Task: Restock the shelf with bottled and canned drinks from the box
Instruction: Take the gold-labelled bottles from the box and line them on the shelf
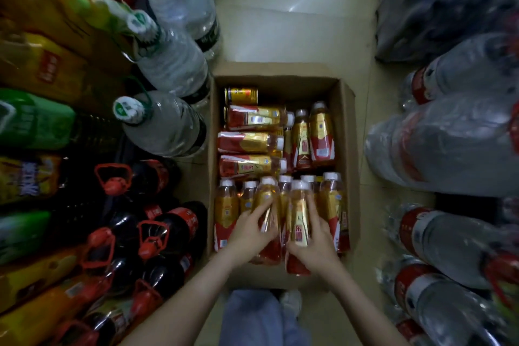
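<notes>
An open cardboard box point(345, 109) stands on the floor in front of me. It holds several small bottles with white caps and red-and-gold labels, some upright, some lying flat, plus a gold can point(241, 94) at its far left corner. My left hand point(250, 230) grips one upright bottle point(266, 205) in the near row. My right hand point(316, 244) grips the neighbouring bottle point(298, 213). Both bottles stand a little higher than the others in their row.
Large water jugs point(168, 121), dark cola bottles point(168, 230) and orange and green drink bottles point(33, 121) crowd the left side. Plastic-wrapped packs of water bottles point(449, 149) line the right. A strip of pale tiled floor point(295, 22) runs beyond the box. My knees show below.
</notes>
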`<state>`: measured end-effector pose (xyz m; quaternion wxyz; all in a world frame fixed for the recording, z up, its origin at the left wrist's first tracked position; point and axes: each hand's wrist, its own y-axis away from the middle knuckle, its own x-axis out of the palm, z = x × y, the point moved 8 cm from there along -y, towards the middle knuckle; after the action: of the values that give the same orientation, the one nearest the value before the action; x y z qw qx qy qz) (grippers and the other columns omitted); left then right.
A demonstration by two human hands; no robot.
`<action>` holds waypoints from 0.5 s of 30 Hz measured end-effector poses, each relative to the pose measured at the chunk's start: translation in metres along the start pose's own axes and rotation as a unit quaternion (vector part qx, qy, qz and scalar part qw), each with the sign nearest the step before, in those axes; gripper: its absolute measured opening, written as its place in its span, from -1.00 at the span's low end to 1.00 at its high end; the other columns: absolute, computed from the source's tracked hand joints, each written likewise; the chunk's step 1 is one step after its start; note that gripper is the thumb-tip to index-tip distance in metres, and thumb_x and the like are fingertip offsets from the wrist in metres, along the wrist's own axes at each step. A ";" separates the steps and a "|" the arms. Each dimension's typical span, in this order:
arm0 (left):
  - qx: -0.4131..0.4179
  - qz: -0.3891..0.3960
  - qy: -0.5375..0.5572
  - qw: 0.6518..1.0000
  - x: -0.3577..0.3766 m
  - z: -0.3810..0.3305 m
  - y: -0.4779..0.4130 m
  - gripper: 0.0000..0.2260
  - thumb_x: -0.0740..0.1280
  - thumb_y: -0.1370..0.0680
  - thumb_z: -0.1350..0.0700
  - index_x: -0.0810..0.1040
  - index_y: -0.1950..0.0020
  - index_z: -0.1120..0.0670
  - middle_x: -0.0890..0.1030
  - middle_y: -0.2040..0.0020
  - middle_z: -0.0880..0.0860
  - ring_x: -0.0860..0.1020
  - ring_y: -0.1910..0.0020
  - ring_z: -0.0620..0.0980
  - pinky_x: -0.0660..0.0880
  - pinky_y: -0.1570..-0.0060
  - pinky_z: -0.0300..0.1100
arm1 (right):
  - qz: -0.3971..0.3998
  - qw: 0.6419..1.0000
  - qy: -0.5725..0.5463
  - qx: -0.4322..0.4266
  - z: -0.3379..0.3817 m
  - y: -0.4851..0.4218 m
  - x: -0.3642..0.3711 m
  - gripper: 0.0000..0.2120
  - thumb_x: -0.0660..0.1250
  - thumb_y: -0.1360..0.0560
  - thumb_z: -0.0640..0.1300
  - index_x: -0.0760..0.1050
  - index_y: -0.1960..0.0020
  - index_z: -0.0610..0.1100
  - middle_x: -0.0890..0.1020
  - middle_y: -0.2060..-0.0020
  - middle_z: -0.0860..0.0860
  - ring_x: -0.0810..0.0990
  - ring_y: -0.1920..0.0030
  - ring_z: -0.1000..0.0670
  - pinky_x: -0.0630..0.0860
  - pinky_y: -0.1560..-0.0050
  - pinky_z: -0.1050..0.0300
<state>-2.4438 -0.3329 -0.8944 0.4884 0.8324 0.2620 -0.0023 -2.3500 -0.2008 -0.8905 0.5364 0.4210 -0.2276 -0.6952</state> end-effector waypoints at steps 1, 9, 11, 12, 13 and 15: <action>0.014 0.006 0.026 1.000 -0.009 -0.009 0.016 -0.38 0.42 -0.50 0.04 0.22 -0.48 -0.23 0.40 -0.39 -0.03 0.40 -0.33 -0.12 0.34 -0.16 -0.43 | 0.011 0.999 -0.030 -0.007 0.008 0.015 -0.004 0.05 0.43 -0.20 0.08 -0.21 -0.42 0.46 0.33 -0.34 -0.09 0.42 -0.28 -0.09 0.39 -0.29 -0.12; 0.052 0.048 0.304 0.950 -0.077 -0.103 0.201 -0.39 0.43 -0.47 0.25 0.33 -0.39 -0.22 0.52 -0.22 -0.17 0.60 -0.07 -0.23 0.53 0.02 -0.30 | 0.134 0.967 -0.187 -0.109 0.128 0.162 -0.056 0.07 0.61 -0.16 0.10 -0.01 -0.42 0.41 0.40 -0.36 0.07 0.52 -0.26 0.08 0.47 -0.27 0.04; 0.075 0.029 0.335 0.939 -0.090 -0.116 0.249 -0.37 0.46 -0.46 0.23 0.34 -0.40 -0.24 0.51 -0.29 -0.07 0.60 -0.15 -0.10 0.55 -0.10 -0.13 | 0.177 0.956 -0.191 -0.134 0.159 0.202 -0.064 0.09 0.62 -0.15 0.07 -0.04 -0.40 0.47 0.38 -0.36 0.06 0.52 -0.26 0.04 0.46 -0.29 -0.07; 0.086 0.015 0.351 0.932 -0.096 -0.121 0.273 -0.36 0.48 -0.44 0.21 0.36 -0.39 -0.27 0.51 -0.31 -0.04 0.59 -0.18 -0.03 0.53 -0.17 -0.03 | 0.193 0.952 -0.185 -0.147 0.174 0.222 -0.067 0.10 0.63 -0.14 0.10 -0.05 -0.38 0.51 0.36 -0.36 0.05 0.52 -0.26 0.00 0.46 -0.27 -0.12; 0.094 -0.004 0.360 0.928 -0.100 -0.124 0.300 -0.35 0.50 -0.43 0.19 0.37 -0.38 -0.29 0.51 -0.32 -0.02 0.58 -0.20 0.00 0.51 -0.21 0.04 | 0.207 0.949 -0.177 -0.159 0.186 0.245 -0.069 0.11 0.64 -0.12 0.13 -0.06 -0.36 0.54 0.34 -0.37 0.03 0.51 -0.27 -0.04 0.47 -0.25 -0.15; 0.113 -0.049 0.375 0.919 -0.104 -0.128 0.359 -0.36 0.48 -0.45 0.21 0.35 -0.38 -0.30 0.51 -0.31 -0.01 0.58 -0.19 0.02 0.50 -0.21 0.09 | 0.222 0.946 -0.146 -0.184 0.208 0.292 -0.071 0.08 0.63 -0.13 0.14 -0.05 -0.32 0.59 0.30 -0.38 0.01 0.49 -0.28 -0.07 0.48 -0.24 -0.16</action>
<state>-2.4084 -0.4128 -0.5090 0.2563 0.8078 0.4647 0.2566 -2.3551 -0.2557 -0.5291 0.7065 0.1477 -0.2590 -0.6418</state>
